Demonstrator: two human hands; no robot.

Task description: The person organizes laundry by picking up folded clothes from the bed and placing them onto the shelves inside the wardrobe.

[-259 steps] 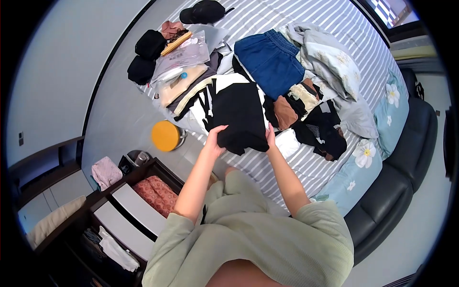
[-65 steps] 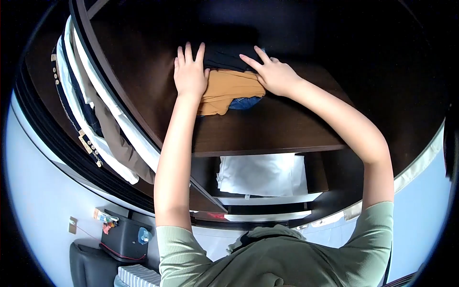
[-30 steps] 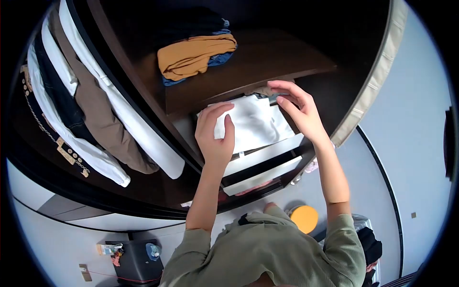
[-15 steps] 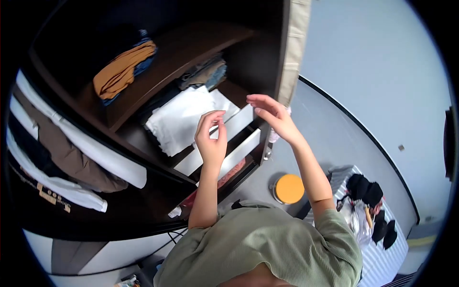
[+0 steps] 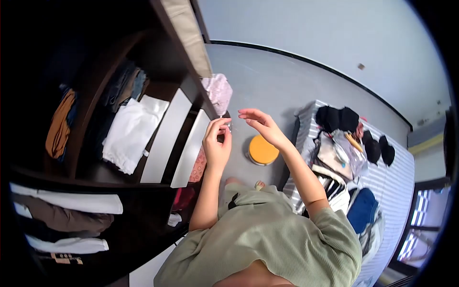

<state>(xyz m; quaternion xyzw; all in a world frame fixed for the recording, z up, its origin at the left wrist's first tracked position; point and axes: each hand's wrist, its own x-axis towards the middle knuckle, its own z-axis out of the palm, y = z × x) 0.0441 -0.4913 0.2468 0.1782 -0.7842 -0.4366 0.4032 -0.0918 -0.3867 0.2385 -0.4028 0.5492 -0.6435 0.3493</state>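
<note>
Fingers (image 5: pixel 215 125) of the left hand (image 5: pixel 216 149) are curved toward the thumb and released; those of the right hand (image 5: pixel 268 131) are loosely bent, also released. Both hands are raised, fingertips turned inward and apart.

Yellow round-topped stool (image 5: pixel 264 149): below the right fingers, standing on the grey floor (image 5: pixel 267 79). Its seat faces upward; the circular top has no long axis.

Pale pink patterned cloth (image 5: pixel 219 93): just above the left fingers, beside the wardrobe end, long axis roughly up and down the view.

Dark brown wooden wardrobe (image 5: pixel 86 180): left of the left fingers. Contents:
- White folded garment (image 5: pixel 136 131): middle compartment, long axis slanting from upper right to lower left.
- Orange-brown folded garment (image 5: pixel 61 125): farther left, upper shelf, long axis on a similar, steeper slant, over blue fabric.
- Two pale grey drawer fronts (image 5: pixel 167 138): between the white garment and the left fingers, long axes parallel.
- Red patterned textile (image 5: pixel 198 165): beyond the nearer front.
- Brown garment (image 5: pixel 67 214): hanging section, lower left of the fingers, long axis across the view.

Striped bed (image 5: pixel 399 191): right of the right fingers; carries black rounded items (image 5: pixel 337 118), a clear plastic bag with unclear contents (image 5: pixel 351 150) and a blue denim garment (image 5: pixel 362 210).
</note>
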